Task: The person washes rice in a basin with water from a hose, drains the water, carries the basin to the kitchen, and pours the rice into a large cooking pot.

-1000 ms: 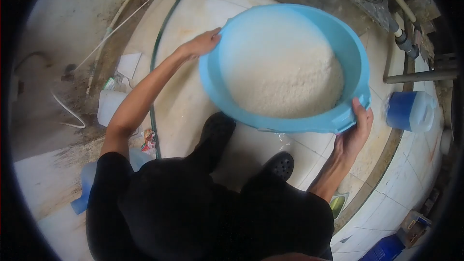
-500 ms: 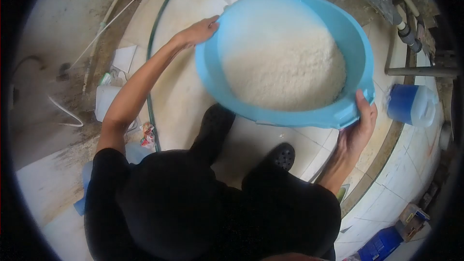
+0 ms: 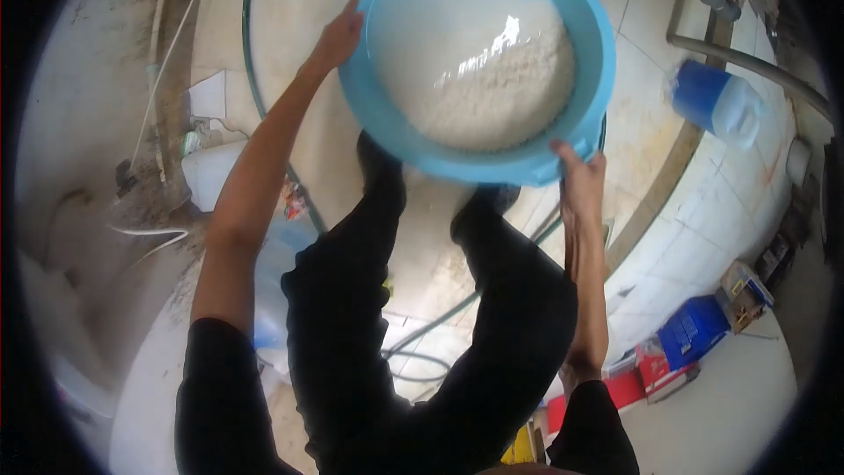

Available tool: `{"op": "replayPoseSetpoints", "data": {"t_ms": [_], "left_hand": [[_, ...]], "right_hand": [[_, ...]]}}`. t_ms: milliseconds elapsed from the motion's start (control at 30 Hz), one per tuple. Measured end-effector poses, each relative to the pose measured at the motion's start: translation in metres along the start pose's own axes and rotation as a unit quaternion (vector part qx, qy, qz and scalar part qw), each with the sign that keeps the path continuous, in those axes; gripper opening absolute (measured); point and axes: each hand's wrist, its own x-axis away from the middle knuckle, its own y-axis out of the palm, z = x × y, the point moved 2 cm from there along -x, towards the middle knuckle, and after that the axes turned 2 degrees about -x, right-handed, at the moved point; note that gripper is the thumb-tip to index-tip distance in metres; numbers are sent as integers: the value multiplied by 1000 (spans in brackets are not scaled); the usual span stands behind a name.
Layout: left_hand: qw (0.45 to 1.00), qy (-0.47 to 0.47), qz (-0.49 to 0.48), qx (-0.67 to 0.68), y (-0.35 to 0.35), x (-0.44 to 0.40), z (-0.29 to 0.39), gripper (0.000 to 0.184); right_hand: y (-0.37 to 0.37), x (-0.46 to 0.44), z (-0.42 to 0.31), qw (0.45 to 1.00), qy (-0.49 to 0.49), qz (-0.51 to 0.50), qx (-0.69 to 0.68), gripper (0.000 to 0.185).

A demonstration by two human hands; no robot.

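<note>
A light-blue plastic basin point(image 3: 591, 62) is held out in front of me, above my feet. Inside lies a mass of white grains point(image 3: 514, 92) that looks like rice, partly under cloudy water point(image 3: 440, 9) with a bright glint on it. My left hand point(image 3: 338, 38) grips the basin's left rim, its fingertips hidden behind the wall. At the lower right rim, my right hand point(image 3: 580, 178) is closed round the handle edge, thumb on top and the other fingers underneath.
A jug of blue liquid point(image 3: 716, 101) stands at the right on the tiles. A green hose point(image 3: 249, 44) runs along the left and coils behind my legs. White containers point(image 3: 211, 174) are at the left; blue point(image 3: 694, 332) and red boxes point(image 3: 640, 378) sit lower right.
The basin has shifted up and left in view, with both hands still on it. The water now shows a bright glint over the grains. My view has tilted, showing more of my legs.
</note>
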Motion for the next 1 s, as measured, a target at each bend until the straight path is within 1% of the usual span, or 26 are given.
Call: {"op": "replayPoseSetpoints", "data": {"t_ms": [33, 67, 133, 167, 200, 233, 267, 300, 333, 367, 400, 433, 467, 533, 600, 667, 733, 800, 833, 900, 933, 1000], "left_hand": [[999, 8, 39, 15, -2, 1, 0, 61], [999, 4, 35, 17, -2, 0, 1, 61], [983, -172, 30, 64, 0, 4, 0, 72], [981, -178, 25, 67, 2, 12, -1, 72], [963, -220, 75, 135, 4, 20, -6, 75], [936, -261, 124, 201, 5, 30, -12, 78], [935, -264, 122, 201, 7, 43, -16, 78], [903, -280, 107, 308, 9, 62, -18, 75], [859, -292, 92, 410, 8, 80, -16, 71], [859, -293, 93, 410, 3, 98, -8, 71], [830, -321, 107, 443, 1, 116, 4, 63], [800, -349, 120, 474, -1, 133, 16, 56], [800, -351, 120, 472, -1, 148, 25, 56], [742, -368, 82, 555, 6, 174, 43, 45], [731, -411, 42, 543, 16, 189, 66, 40], [694, -437, -2, 572, 29, 204, 96, 48], [607, -464, -22, 645, 29, 219, 147, 57], [499, -515, -127, 685, 28, 223, 184, 64], [500, -514, -128, 686, 34, 226, 196, 64], [405, -482, -76, 773, 47, 228, 217, 62], [405, -482, -77, 773, 57, 230, 223, 62], [437, -477, -69, 759, 66, 228, 238, 57]], "right_hand": [[1, 3, -3, 1000, 25, -16, 8, 27], [3, 4, -4, 999, 30, -14, 11, 27], [3, 5, 1, 999, 52, -3, 7, 33], [3, 7, 1, 998, 69, 6, -4, 39], [4, 8, 3, 997, 71, 6, 1, 39], [4, 9, 7, 999, 47, 14, 9, 32], [4, 11, 10, 999, 22, 22, 17, 27], [4, 12, 13, 999, 35, 23, 21, 32], [2, 10, 22, 999, 36, 23, 22, 32], [-2, 5, 35, 998, 31, 46, 24, 36], [-2, 5, 38, 997, 26, 70, 25, 41], [2, 9, 31, 997, 27, 70, 24, 41], [7, 13, 22, 998, 39, 52, 20, 44], [12, 16, 18, 998, 51, 31, 16, 48], [11, 13, 27, 998, 56, 29, 13, 35], [19, 20, 16, 997, 72, 34, 19, 31], [26, 27, 8, 995, 87, 40, 25, 28], [31, 31, 2, 995, 94, 31, 27, 22], [35, 35, -4, 995, 92, 32, 27, 22], [42, 41, -14, 996, 86, 16, 33, 20], [45, 44, -15, 996, 86, 18, 34, 20], [51, 46, -19, 997, 67, 21, 37, 19]]}}
